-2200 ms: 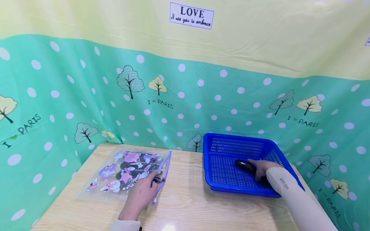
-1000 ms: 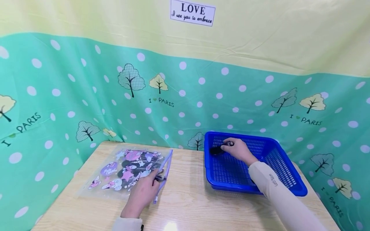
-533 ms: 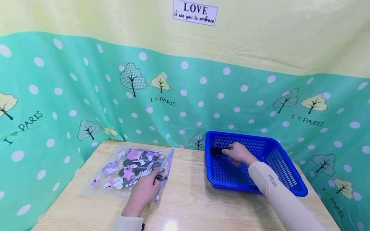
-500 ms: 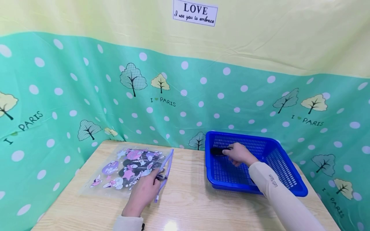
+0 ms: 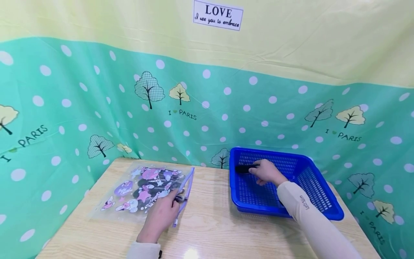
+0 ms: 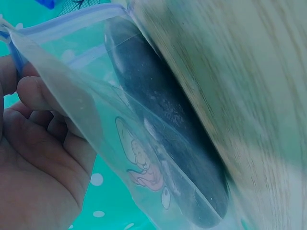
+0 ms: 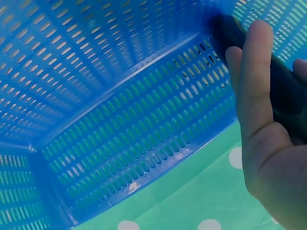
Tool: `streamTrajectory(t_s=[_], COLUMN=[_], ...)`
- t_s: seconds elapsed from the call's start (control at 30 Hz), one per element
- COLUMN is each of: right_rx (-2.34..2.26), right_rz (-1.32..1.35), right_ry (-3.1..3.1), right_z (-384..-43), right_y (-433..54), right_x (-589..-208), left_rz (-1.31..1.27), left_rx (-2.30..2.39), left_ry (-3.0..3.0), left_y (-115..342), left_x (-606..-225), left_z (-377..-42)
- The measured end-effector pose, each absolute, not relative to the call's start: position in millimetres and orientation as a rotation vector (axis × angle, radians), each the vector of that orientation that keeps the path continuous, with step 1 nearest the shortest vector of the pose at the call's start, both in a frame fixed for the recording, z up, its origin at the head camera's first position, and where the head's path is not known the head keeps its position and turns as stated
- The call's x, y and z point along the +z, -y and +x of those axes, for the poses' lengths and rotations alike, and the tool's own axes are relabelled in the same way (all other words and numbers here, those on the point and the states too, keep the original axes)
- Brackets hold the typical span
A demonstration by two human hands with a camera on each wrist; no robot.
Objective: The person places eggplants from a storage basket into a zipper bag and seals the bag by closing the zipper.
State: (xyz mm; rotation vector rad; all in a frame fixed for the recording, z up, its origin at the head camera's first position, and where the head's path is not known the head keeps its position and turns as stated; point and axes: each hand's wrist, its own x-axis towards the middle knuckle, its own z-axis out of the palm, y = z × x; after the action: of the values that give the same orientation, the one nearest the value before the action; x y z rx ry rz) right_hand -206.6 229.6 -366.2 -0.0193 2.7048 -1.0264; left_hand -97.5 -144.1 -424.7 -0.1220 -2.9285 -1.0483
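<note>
My right hand (image 5: 266, 171) reaches into a blue perforated plastic basket (image 5: 237, 203) and grips a dark, glossy eggplant (image 5: 243, 169) at the basket's back left corner. In the right wrist view the thumb lies along the near side of the eggplant (image 7: 285, 88). My left hand (image 5: 161, 212) pinches the open mouth of a clear zip bag (image 5: 113, 212) with cartoon prints and a lilac zip edge. Through the bag film (image 6: 67, 91) in the left wrist view shows another long, dark eggplant (image 6: 168, 115). Its near end is hidden by my hand in the head view.
Both bag and basket rest on a light wooden table (image 5: 207, 216), bag on the left, basket on the right. A green and yellow printed curtain (image 5: 194, 97) hangs close behind the table and around its sides.
My right hand has carried the eggplant from the middle of the basket to its back left corner, then lowered slightly. The left hand keeps its pinch on the bag in place.
</note>
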Motion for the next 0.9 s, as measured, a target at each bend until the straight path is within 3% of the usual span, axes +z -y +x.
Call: streamTrajectory(t_s=[0.9], right_rx=[-1.301], right_rz=[-0.150], right_ry=[-2.773], right_z=[-177.8], right_y=[-234.1], right_x=[-316.0], left_rz=[-0.114], left_rx=[-1.072], left_ry=[2.951], left_y=[144.7], left_x=[-424.9], left_z=[-97.7])
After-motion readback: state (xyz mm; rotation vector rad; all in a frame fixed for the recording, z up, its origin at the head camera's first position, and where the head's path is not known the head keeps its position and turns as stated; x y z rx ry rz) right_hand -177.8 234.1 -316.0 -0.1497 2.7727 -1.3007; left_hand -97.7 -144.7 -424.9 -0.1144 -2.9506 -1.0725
